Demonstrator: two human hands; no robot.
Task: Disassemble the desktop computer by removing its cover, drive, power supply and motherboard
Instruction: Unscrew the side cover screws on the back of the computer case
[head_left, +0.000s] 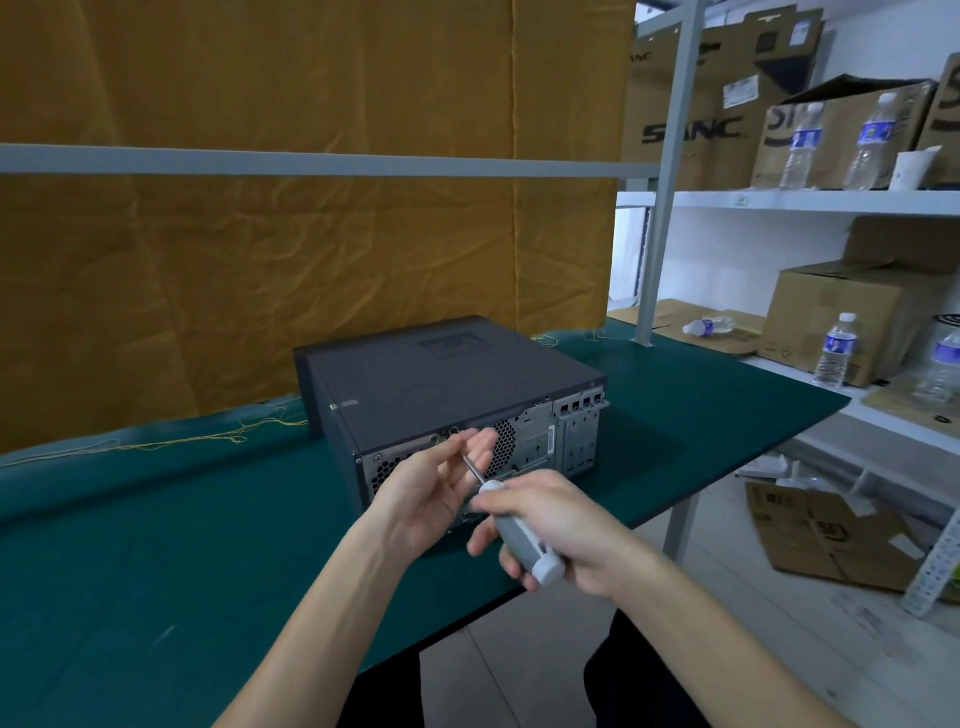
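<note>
The fingers of the right hand (563, 525) are curled round the grey handle of a screwdriver (522, 530), whose shaft is pointed far-left. The shaft's tip is met by the loosely spread fingers of the left hand (441, 480); whether it is pinched cannot be told. Just beyond both hands, the desktop computer (441, 384) is laid flat on the green table (156, 545), cover on, rear panel turned near. Shelves (779, 200) of cardboard boxes and water bottles are seen at right.
</note>
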